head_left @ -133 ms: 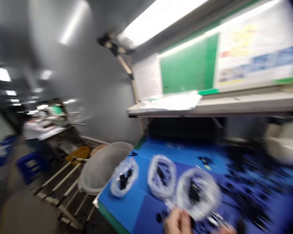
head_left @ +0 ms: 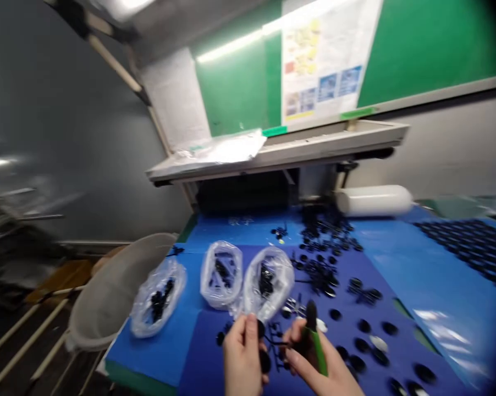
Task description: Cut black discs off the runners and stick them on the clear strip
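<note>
Left hand [head_left: 243, 357] is nearly closed, thumb and fingers pinching a black moulded plastic runner [head_left: 276, 344] at the bottom centre of the frame, with round black discs showing beside the fingers. Right hand [head_left: 314, 360] is curled around a pair of green-handled side cutters [head_left: 319, 349], their black tip pointing up, just beside the runner. The two hands are close together, and the runner spans the gap between them.

Just above the left hand hangs the nearest of three clear plastic bags [head_left: 268, 280], holding black parts and nearly touching the fingers. Two more bags of black parts [head_left: 221, 275] [head_left: 158, 297] lie in a row to the left on a blue work mat [head_left: 149, 352]. A darker blue sheet [head_left: 207, 352] lies under the hands. Black discs [head_left: 363, 341] and branched runners [head_left: 320, 275] are scattered across it, toward the centre and right. Neat rows of black parts [head_left: 466, 247] sit at the right edge.

A white plastic tub [head_left: 116, 291] tilts against the left edge of the bench. A white cylinder [head_left: 374, 199] lies at the back, below a shelf [head_left: 281, 151] and a green board [head_left: 429, 49] in the upper right.
</note>
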